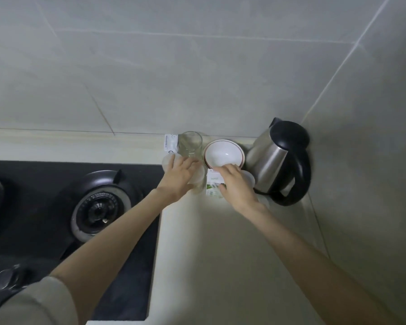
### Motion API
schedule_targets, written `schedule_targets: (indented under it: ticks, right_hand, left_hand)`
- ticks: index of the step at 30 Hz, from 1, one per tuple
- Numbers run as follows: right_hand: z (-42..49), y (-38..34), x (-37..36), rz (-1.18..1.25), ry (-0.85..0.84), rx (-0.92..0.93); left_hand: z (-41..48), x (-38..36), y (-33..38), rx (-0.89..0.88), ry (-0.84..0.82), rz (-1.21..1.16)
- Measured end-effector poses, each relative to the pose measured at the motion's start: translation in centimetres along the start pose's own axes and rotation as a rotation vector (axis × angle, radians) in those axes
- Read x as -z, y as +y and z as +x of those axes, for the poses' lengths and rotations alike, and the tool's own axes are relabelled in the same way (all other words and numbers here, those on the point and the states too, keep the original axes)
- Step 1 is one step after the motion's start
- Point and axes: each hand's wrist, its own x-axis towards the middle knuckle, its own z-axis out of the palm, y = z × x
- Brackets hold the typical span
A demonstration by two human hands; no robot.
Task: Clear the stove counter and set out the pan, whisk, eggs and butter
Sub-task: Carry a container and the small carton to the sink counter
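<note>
My left hand lies with straight fingers on translucent plastic containers beside the stove, its fingertips reaching the base of a clear glass. My right hand grips a small white and green carton, fingers over its top and thumb on its front. Just behind the carton sit stacked white bowls with a red rim. No pan, whisk, eggs or butter is in view.
A steel kettle with a black handle stands in the right corner against the tiled wall. A small white box leans at the back ledge. The black gas stove with its burner fills the left; pale counter lies between my arms.
</note>
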Motion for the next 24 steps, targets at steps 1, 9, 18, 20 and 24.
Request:
schedule_targets:
  ticks: [1,9,18,20,24]
  right_hand:
    - [0.2,0.1,0.0,-0.018,-0.003,0.012]
    - [0.0,-0.2,0.9,-0.029,-0.095,-0.016]
    - [-2.3,-6.7,3.4,0.214,0.066,0.021]
    - [-2.8,-9.4,4.4,0.273,0.108,0.063]
    - [-4.5,-16.9,5.3,0.406,0.14,0.221]
  left_hand:
    - [0.1,0.0,0.0,-0.015,0.03,-0.005]
    - [-2.9,0.0,0.8,0.156,0.067,-0.386]
    - [-12.8,6.4,0.8,0.44,0.444,-0.749]
    - [-15.9,7.5,0.4,0.487,0.522,-0.78]
    - [-24.1,9.1,-1.0,0.588,0.656,-0.828]
